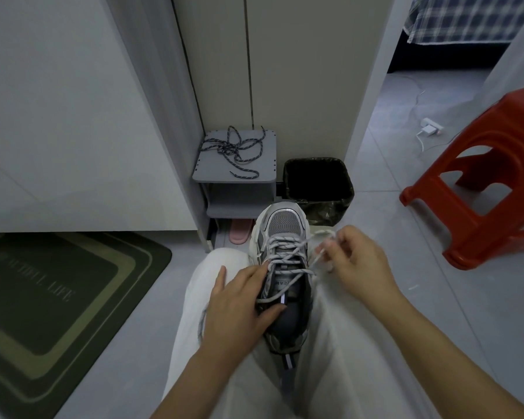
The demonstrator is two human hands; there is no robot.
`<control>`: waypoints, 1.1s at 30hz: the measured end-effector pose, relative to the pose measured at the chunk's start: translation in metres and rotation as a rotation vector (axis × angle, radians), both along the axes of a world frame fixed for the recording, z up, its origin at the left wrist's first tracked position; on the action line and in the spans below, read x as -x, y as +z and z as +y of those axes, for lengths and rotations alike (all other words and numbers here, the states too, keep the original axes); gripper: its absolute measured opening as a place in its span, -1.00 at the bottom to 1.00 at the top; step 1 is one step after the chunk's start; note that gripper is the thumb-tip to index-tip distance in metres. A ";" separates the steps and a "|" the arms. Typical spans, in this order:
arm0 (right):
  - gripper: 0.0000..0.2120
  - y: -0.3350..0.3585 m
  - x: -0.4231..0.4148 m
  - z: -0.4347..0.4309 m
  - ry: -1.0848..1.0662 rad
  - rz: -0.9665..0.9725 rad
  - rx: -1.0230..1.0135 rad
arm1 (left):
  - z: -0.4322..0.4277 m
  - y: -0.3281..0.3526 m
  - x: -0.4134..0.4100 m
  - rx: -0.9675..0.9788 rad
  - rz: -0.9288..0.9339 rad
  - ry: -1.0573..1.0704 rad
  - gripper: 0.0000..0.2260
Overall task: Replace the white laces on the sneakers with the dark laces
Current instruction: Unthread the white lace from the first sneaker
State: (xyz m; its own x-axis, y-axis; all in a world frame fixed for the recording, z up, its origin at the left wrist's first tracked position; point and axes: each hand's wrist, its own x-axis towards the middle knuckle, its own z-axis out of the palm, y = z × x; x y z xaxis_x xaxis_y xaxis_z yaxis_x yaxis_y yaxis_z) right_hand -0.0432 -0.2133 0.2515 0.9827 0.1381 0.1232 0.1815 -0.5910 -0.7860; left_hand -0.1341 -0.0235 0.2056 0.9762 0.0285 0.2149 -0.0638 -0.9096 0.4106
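A grey and white sneaker (283,228) lies between my knees, toe pointing away, threaded with a white lace (285,252). My left hand (239,300) holds the sneaker's left side near the collar, thumb across the opening. My right hand (354,258) pinches a free end of the white lace, drawn out to the right of the shoe. The dark laces (235,148) lie tangled on top of a small grey shelf (263,173) against the wall.
A black lined waste bin (342,189) stands just beyond the sneaker's toe. A red plastic stool (484,189) is on the right. A green doormat (43,297) lies at left, and a pink slipper (239,234) sits under the shelf.
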 end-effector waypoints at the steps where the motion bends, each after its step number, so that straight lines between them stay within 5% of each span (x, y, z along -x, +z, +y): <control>1: -0.80 0.004 -0.003 -0.001 -0.045 0.000 -0.089 | 0.000 0.000 0.000 -0.018 0.009 0.005 -0.41; 7: -0.83 -0.014 0.005 0.000 0.072 0.216 -0.107 | -0.001 -0.001 0.001 -0.081 0.054 0.030 -0.44; 15: -0.80 -0.017 0.008 0.004 0.064 0.161 -0.095 | 0.000 0.019 -0.004 -0.090 0.166 0.039 -0.39; 20: -0.81 -0.009 0.002 -0.006 -0.146 0.158 -0.418 | 0.001 0.022 -0.006 -0.086 0.195 0.042 -0.37; 27: -0.90 -0.022 0.007 -0.003 0.114 0.281 -0.088 | 0.004 0.018 -0.005 -0.026 0.213 0.004 -0.37; 33: -0.81 -0.009 -0.003 -0.002 -0.005 0.217 -0.089 | 0.006 0.018 -0.007 0.014 0.215 -0.007 -0.37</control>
